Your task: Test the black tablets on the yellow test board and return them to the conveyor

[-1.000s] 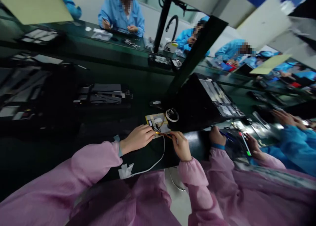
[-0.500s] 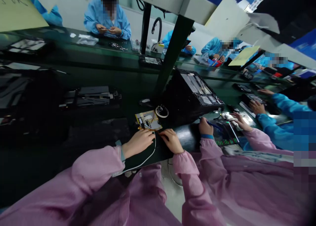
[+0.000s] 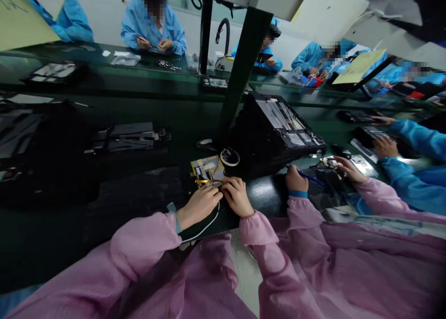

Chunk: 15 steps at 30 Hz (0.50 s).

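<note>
Panel (image 3: 209, 167) with yellow edging lies just below the centre of the frame, just beyond your left hand (image 3: 199, 205) and right hand (image 3: 239, 198), probably so both can reach the orange strip (image 3: 202, 182) along its near edge. Both curl nearly closed; whether either pinches anything, I cannot tell.

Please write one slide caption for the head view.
Left hand and right hand close together beside a yellow-edged flat part on a dark workbench.
</note>
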### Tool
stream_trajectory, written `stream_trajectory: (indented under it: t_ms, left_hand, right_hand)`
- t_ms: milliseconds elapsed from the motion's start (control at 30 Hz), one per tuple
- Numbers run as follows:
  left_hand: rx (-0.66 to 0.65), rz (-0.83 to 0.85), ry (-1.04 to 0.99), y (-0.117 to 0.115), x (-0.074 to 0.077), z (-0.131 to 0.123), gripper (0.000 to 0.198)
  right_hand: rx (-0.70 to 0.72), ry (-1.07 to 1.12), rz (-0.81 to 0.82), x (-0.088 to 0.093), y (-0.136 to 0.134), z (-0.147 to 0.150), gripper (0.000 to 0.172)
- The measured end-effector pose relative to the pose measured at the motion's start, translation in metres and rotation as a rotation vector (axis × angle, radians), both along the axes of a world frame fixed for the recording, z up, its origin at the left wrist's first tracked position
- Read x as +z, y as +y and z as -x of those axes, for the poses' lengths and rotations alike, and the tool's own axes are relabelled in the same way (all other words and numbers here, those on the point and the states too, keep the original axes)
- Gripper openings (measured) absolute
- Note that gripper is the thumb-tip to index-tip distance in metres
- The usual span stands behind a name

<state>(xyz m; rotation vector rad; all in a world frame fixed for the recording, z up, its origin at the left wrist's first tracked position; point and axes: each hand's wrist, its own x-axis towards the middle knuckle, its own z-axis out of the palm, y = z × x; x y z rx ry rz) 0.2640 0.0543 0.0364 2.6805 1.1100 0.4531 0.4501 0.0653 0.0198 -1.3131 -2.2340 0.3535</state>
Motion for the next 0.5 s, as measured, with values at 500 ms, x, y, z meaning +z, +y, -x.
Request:
stream_trajectory:
  t_ms: [500]
  left_hand:
    - [0.207,0.208,-0.422,0.011,0.002,0.038,0.011]
  right_hand:
    - [0.148,0.343,0.138,0.017,0.025,0.033,0.009]
